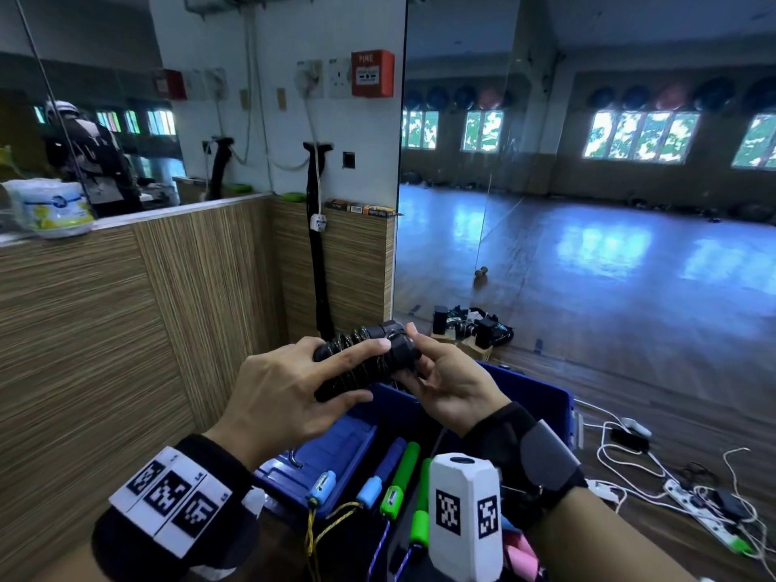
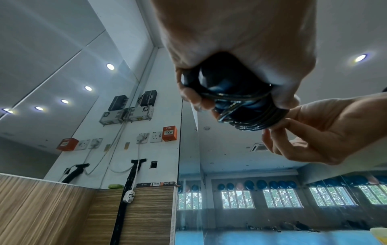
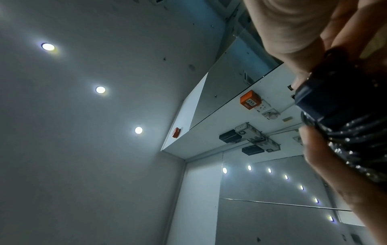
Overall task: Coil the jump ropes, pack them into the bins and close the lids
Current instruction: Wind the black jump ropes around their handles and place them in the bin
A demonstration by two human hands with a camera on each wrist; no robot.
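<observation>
A black jump rope [image 1: 365, 359] is wound in tight coils round its two black handles. My left hand [image 1: 294, 392] grips the bundle from the left, thumb under, fingers over the coils. My right hand [image 1: 436, 380] holds the bundle's right end, fingers curled round the handle caps. The left wrist view shows the coiled black rope [image 2: 240, 106] clamped in my fingers, with my right hand [image 2: 314, 137] touching its end. In the right wrist view the handle and shiny coils [image 3: 343, 122] fill the right edge. Below my hands stands an open blue bin [image 1: 541, 396].
Blue-handled [image 1: 378, 476] and green-handled [image 1: 401, 480] jump ropes and pink handles [image 1: 520, 552] lie below my wrists. A blue lid [image 1: 331, 451] leans left of the bin. Wood-panelled wall stands left, a mirror ahead. White cables and a power strip [image 1: 705, 514] litter the floor at right.
</observation>
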